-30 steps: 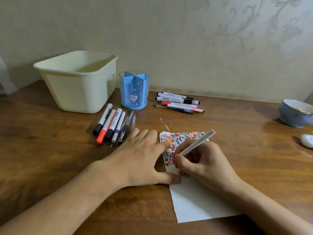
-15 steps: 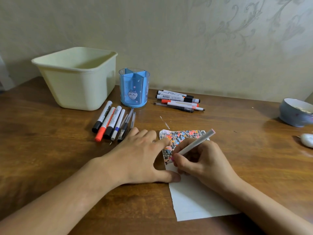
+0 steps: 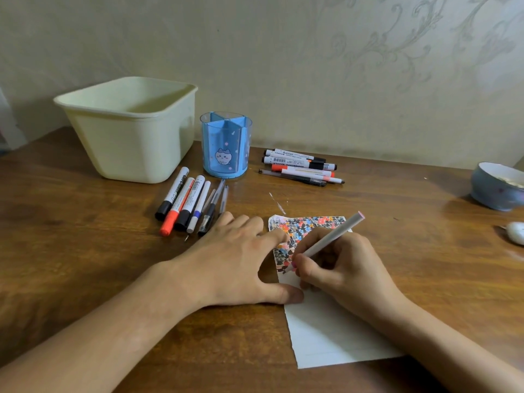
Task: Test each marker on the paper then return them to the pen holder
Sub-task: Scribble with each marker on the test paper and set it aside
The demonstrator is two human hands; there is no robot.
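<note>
Head view: looking down at a wooden bench (image 3: pixel 85 265) with both hands working over a sheet of paper (image 3: pixel 334 336).
Right hand (image 3: pixel 340 268): pinching a white marker (image 3: pixel 331 239) between thumb and fingers, tip touching the paper at the near edge of the scribbled patch, pink end pointing up and away.
Left hand (image 3: pixel 235 262): lying flat, fingers spread loosely, forefinger and thumb pressing the paper's left edge, holding nothing.
Paper: far part crowded with coloured test marks, near part blank.
Pen holder (image 3: pixel 225 148): blue, divided, standing upright at the back beside a cream tub (image 3: pixel 130 129); appearing empty, though not fully visible inside.
Left marker group (image 3: pixel 184 202): lying in a row just beyond the left hand, between it and the holder.
Right marker group (image 3: pixel 300 168): lying stacked to the right of the holder, well apart from the hands.
Step, judging: testing one marker; returning to the holder not yet begun.
Risk, paper: sliding or creasing under the stroke if the left hand eases off its edge.
Risk, smudging: right palm resting over the sheet, possibly dragging through wet ink.
Risk, bench: running the tip off the sheet's edge and marking the wood.
Risk, mixing: confusing tested and untested groups, both lying loose near the holder.
Risk, rolling: knocking the nearest pens with the left knuckles, sending them rolling.
</note>
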